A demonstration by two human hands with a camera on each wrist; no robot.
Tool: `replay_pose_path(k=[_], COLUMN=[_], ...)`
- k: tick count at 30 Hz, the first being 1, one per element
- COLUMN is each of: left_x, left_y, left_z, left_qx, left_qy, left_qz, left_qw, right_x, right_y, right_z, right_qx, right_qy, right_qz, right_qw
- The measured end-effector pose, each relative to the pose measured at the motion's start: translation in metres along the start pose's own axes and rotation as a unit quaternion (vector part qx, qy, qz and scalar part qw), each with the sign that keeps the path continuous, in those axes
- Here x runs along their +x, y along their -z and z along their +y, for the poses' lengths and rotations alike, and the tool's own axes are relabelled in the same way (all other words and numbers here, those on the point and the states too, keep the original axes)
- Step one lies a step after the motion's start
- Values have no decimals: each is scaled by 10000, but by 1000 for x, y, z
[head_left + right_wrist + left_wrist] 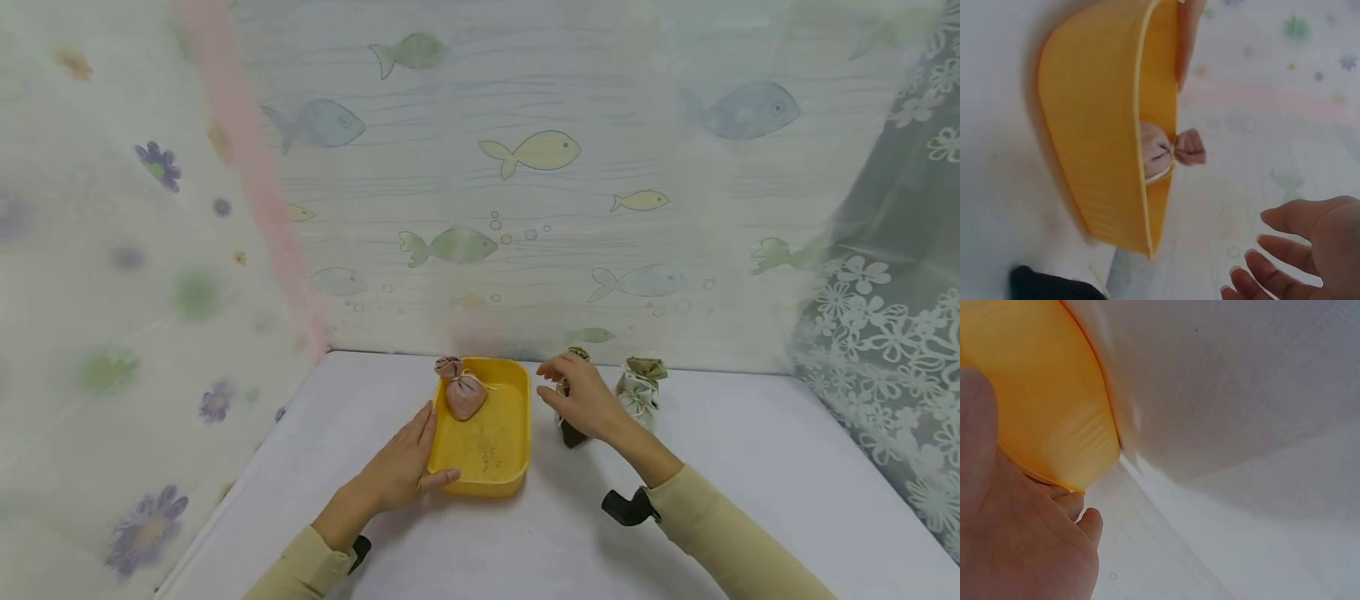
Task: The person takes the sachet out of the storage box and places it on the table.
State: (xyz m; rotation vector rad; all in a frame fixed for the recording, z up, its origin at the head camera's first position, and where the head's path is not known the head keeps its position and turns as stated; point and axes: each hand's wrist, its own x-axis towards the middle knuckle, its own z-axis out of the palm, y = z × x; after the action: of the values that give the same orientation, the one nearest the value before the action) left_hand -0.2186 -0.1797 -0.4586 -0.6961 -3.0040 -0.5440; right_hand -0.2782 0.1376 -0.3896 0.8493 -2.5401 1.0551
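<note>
A yellow plastic tub stands on the table with a small pink drawstring pouch inside, at its far left. My left hand lies along the tub's left wall, fingers straight, thumb at the near corner. To the right of the tub, my right hand hovers with fingers apart and nothing between them. Below and behind it is a dark pouch, partly hidden by the hand. In the right wrist view the pink pouch's tied neck pokes past the tub's rim.
A light green drawstring pouch stands right of the dark one, partly behind the right forearm. The white table ends at a back curtain printed with fish. A flowered curtain hangs at the left, a lacy one at the right.
</note>
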Motion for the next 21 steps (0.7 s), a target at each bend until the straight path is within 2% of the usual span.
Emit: replay_pose_path(k=[4, 10, 17, 21], left_x=[6, 17, 26, 31], left_y=[-1, 0, 11, 20], left_z=[-8, -18, -27, -33], left_qx=[-22, -38, 114, 108], left_qy=[-195, -429, -228, -250], left_qz=[20, -5, -254, -301], left_qw=[9998, 9991, 9994, 9992], right_x=[19, 52, 91, 109], right_y=[-5, -22, -55, -69], right_z=[1, 3, 8, 11], right_qx=[217, 724, 822, 826], right_qy=[-140, -941, -1345, -1545], right_qz=[-310, -506, -659, -697], right_qw=[9992, 9916, 9853, 9821])
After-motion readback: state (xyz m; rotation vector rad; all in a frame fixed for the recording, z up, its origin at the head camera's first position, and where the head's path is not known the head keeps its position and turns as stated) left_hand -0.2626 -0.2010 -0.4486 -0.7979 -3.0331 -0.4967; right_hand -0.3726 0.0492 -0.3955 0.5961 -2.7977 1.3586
